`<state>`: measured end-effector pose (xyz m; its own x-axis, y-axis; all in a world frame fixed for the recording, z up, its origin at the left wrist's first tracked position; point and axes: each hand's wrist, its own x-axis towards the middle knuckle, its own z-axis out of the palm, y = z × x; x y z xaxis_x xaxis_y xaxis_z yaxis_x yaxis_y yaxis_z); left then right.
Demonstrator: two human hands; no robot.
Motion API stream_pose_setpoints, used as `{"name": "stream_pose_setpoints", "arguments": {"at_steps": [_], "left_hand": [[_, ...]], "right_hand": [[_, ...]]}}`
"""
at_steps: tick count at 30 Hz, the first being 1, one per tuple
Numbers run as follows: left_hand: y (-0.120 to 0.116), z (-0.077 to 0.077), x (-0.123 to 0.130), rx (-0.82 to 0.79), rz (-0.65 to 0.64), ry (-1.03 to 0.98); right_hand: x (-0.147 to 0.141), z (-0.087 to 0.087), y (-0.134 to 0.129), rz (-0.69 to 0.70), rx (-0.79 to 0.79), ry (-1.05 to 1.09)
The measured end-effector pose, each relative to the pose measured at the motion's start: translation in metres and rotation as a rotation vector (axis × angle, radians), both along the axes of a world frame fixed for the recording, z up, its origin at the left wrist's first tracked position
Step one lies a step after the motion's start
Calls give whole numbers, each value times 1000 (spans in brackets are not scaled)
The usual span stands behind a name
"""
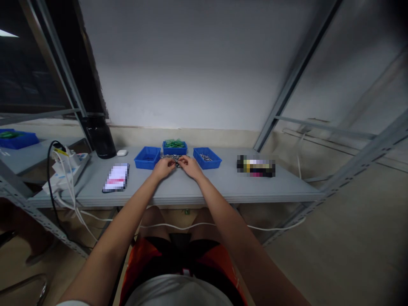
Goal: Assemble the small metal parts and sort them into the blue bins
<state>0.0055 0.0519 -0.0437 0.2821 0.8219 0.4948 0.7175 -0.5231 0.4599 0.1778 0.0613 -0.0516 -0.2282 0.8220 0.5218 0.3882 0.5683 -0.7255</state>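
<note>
Where shiny metal pieces (172, 157) lie heaped, the left hand (164, 167) and right hand (191, 166) curl, their fingers' grip impossible to tell.

The small metal pieces (173, 157) are silver-grey and form a loose, low pile on the desk (223, 187). The pile lies in front of the rear blue tray (175, 151), between the two side trays. Its near edge meets the fingertips of both hands (165, 167). Individual piece shapes are too small to resolve.
</note>
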Motion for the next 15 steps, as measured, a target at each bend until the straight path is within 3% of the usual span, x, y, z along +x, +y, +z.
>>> {"name": "stream_pose_setpoints", "arguments": {"at_steps": [8, 15], "left_hand": [[-1, 1, 0, -35, -39, 28], [1, 2, 0, 121, 5, -90]], "right_hand": [[-1, 0, -1, 17, 17, 25], [1, -2, 2, 23, -44, 44]]}}
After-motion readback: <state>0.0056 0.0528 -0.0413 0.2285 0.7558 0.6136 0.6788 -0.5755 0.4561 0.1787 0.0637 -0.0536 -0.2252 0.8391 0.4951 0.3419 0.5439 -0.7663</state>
